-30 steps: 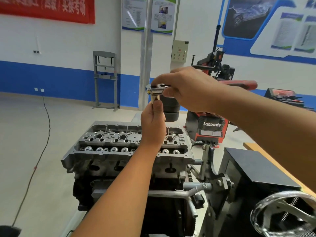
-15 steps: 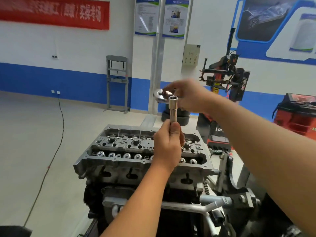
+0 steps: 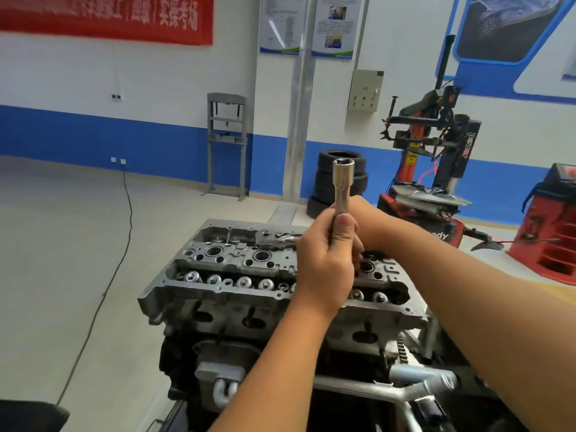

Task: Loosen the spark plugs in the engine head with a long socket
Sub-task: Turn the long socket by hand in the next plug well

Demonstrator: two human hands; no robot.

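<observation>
Socket (image 3: 342,185) upright above engine head (image 3: 280,275), open end up. Left hand (image 3: 327,260) fingers clamped round its lower shaft. Right hand (image 3: 361,213) mostly hidden behind left; fingers' state unclear.

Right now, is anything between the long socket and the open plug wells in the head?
Mostly clear. The left hand holds the long socket upright above the engine head; two wells lie open. The right hand hides the rest.
</observation>
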